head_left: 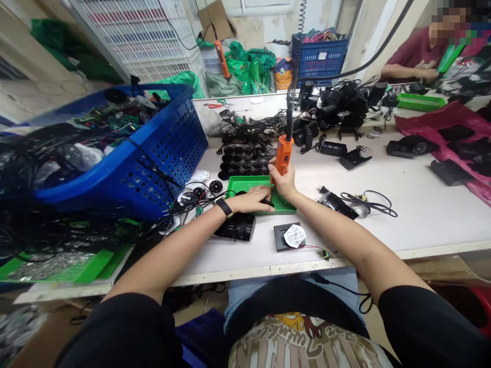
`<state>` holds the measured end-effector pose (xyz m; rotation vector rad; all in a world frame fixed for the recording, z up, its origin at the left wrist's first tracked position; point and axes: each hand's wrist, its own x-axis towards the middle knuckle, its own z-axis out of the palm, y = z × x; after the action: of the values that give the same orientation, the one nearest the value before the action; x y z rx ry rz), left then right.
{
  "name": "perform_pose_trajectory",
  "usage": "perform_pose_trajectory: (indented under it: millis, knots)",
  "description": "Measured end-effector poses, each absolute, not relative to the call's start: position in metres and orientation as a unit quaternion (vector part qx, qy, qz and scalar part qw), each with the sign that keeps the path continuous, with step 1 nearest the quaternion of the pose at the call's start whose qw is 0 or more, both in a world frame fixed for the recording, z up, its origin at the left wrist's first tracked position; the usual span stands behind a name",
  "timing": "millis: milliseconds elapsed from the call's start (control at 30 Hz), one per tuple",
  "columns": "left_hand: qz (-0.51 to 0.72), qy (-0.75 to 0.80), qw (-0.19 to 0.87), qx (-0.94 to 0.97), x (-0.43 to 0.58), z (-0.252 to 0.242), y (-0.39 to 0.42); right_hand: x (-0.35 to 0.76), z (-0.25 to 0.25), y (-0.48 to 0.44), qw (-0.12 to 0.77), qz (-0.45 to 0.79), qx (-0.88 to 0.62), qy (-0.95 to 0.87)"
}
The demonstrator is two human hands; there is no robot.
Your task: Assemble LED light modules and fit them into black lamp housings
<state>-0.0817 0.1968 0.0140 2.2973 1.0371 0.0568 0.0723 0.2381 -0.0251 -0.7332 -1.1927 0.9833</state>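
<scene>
My right hand point(284, 182) grips an orange electric screwdriver point(284, 156), which stands upright on a black hanging cord. Its tip is hidden inside my hand, just above a green perforated board point(245, 185). My left hand point(249, 200) lies over a black part point(267, 203) on that board and hides most of it. A black wristwatch point(224, 207) circles my left wrist. Close to my left forearm lies a black panel point(235, 227), with a grey square plate point(284, 237) near my right forearm.
A large blue perforated basket point(153, 158) crammed with cables and circuit boards stands left of my hands. Tangled black wires point(249, 122) and black assemblies cover the table's far side. A co-worker's hand point(424, 74) works across the table, beside a pink bag point(441, 122).
</scene>
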Motion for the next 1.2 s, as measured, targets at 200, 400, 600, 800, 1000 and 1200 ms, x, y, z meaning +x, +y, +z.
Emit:
perform_pose_trajectory:
  millis: [200, 400, 600, 800, 1000, 1200]
  knots:
    - [-0.006, 0.349, 0.324, 0.879, -0.080, 0.012, 0.215, 0.073, -0.027, 0.238, 0.655, 0.431, -0.325, -0.529]
    - [0.012, 0.370, 0.282, 0.885, -0.096, 0.024, 0.205, 0.075, -0.027, 0.237, 0.650, 0.429, -0.330, -0.534]
    - [0.067, 0.401, 0.261, 0.875, -0.098, 0.041, 0.171, 0.075, -0.018, 0.236, 0.657, 0.420, -0.326, -0.535]
    - [0.204, 0.445, 0.258, 0.833, -0.084, 0.040, 0.097, 0.112, 0.033, 0.206, 0.734, 0.366, -0.269, -0.505]
    - [0.288, 0.450, 0.335, 0.776, -0.052, 0.021, 0.050, 0.160, 0.053, 0.127, 0.745, 0.377, -0.296, -0.464]
    - [0.329, 0.452, 0.305, 0.771, -0.011, 0.008, 0.045, 0.168, 0.058, 0.076, 0.766, 0.320, -0.288, -0.478]
